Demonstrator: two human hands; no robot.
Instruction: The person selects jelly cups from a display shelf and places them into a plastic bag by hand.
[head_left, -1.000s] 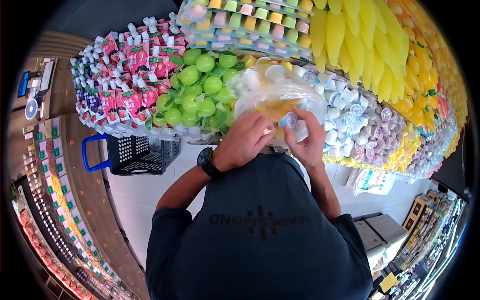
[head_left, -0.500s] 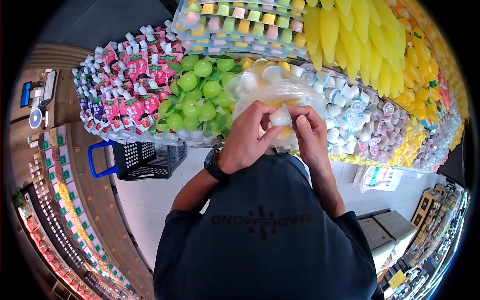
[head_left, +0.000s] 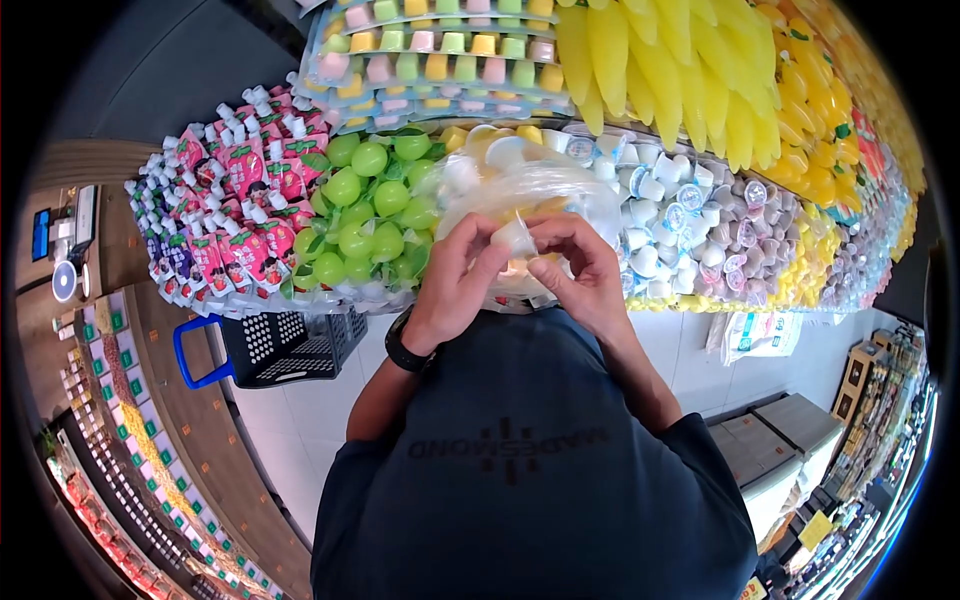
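A small white jelly cup (head_left: 514, 238) is held up between my two hands, over the front edge of the display. My left hand (head_left: 462, 280) has its thumb and fingers closed on the cup's left side. From the right, my right hand (head_left: 580, 272) pinches the cup near its rim, fingers curled. Just behind the hands lies a clear plastic bag (head_left: 585, 195) with white and yellow jelly cups inside. Part of the bag is hidden by my hands.
Green round jellies (head_left: 355, 240) and pink pouches (head_left: 240, 170) lie to the left. White jelly cups (head_left: 655, 190) are heaped on the right, with long yellow jellies (head_left: 690, 70) behind. A black basket (head_left: 290, 345) with a blue handle stands on the floor at left.
The view has shifted, so the display sits a little further left. Both hands still hold the jelly cup, now tilted differently, and the right hand's fingers are more curled around it.
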